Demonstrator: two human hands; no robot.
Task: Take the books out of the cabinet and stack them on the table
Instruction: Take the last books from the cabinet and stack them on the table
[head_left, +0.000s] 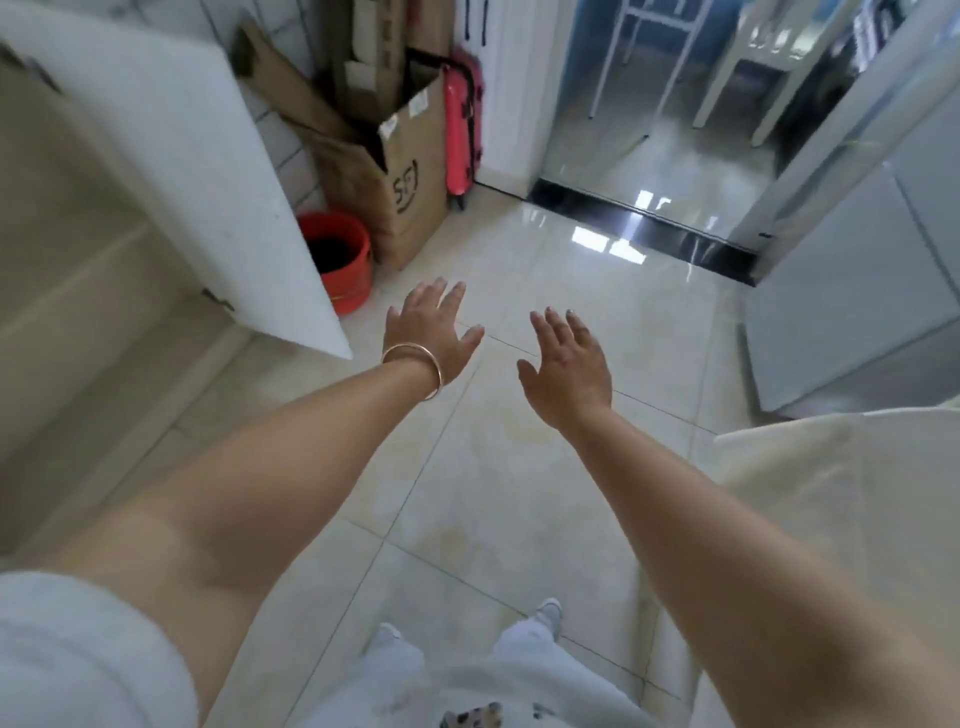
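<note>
Looking down from head height on a glossy cream tiled floor (488, 499) crossed by thin grout lines, with bright window reflections toward the far right. Two bare forearms extend forward over the floor. The left hand (431, 332), palm down, has its fingers (452, 296) spread and empty; one thin metal bangle (415, 364) circles its wrist. The right hand (566, 364), just beside it but not touching, also has its fingers (576, 325) spread and holds nothing. At the near edge two light trouser legs and two pale shoes (548, 613) show, one foot ahead of the other.

At left, one white cabinet door (182, 171) stands swung open over the floor; the cabinet interior (78, 270) beside it shows pale shelf surfaces, blurred, and no book can be made out there or anywhere else in view. Beyond the door's lower edge sits one red bucket (343, 254), dark inside. Just right of it stands one open brown cardboard box (410, 197) with printed letters on its side, several flattened cartons (311, 88) leaning behind it, and one pink suitcase (462, 130) upright against the far wall. A dark threshold strip (639, 223) marks a doorway to a farther room holding white furniture legs. A white panel (852, 291) fills the right side, and a pale cloth-covered surface (841, 499) lies at near right.
</note>
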